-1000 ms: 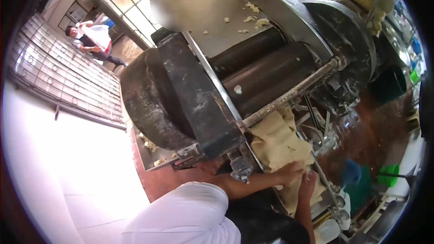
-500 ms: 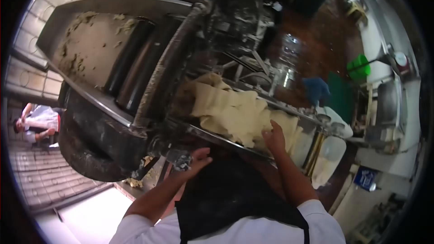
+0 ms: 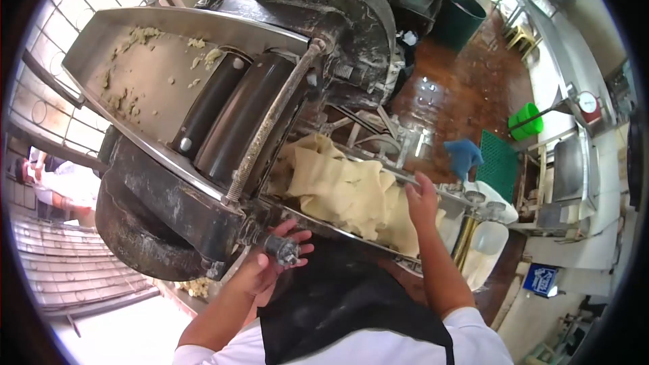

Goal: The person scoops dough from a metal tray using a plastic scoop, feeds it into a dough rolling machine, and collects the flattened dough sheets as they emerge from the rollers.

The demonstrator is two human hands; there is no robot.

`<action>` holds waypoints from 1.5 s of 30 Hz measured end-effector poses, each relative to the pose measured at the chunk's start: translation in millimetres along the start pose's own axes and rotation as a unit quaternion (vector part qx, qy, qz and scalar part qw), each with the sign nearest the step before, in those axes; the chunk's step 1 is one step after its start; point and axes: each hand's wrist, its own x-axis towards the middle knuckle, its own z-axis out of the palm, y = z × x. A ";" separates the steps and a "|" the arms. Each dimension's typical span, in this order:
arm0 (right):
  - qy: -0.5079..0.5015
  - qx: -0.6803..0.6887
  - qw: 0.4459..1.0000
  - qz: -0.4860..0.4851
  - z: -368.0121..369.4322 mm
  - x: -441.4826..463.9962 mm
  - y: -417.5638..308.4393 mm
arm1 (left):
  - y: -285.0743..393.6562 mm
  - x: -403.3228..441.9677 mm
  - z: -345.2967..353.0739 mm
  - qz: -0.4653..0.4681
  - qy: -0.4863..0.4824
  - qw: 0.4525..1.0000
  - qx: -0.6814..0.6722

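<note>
A folded, lumpy sheet of pale dough (image 3: pixel 345 182) lies in the metal tray (image 3: pixel 324 226) below the rollers (image 3: pixel 240 118) of a large dark machine. My left hand (image 3: pixel 277 260) is at a dough-crusted knob (image 3: pixel 282 250) on the machine's near side, its fingers spread behind and around it; whether it touches the knob is unclear. My right hand (image 3: pixel 422 199) is raised over the tray's far edge, right of the dough, fingers apart and holding nothing. Dough crumbs (image 3: pixel 138 37) are scattered over the steel feed plate (image 3: pixel 149 74) above the rollers.
A person (image 3: pixel 64 182) in light clothing stands beyond the bars at left. Behind the tray are a blue cloth (image 3: pixel 463 157), a green mat (image 3: pixel 499 162) and a green bucket (image 3: pixel 526 122). A dark bin (image 3: pixel 458 21) stands farther back. A blue crate (image 3: pixel 541 279) is at lower right.
My hands have parted from the dough, the left to the knob and the right to the tray's far side. The view has swung round, and the dough shows more fully.
</note>
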 end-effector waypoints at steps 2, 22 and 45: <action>-0.033 0.098 0.994 -0.019 20.9 32.1 -67.6 | -0.4 5.9 2.5 0.014 -0.008 1.000 -0.006; -0.008 0.119 0.987 -0.109 126.1 153.9 -159.2 | 2.3 -1.0 -2.6 0.016 -0.053 0.998 -0.027; 0.026 0.084 0.996 0.026 4.0 39.2 18.9 | 8.0 -10.6 43.0 -0.077 0.186 0.968 0.151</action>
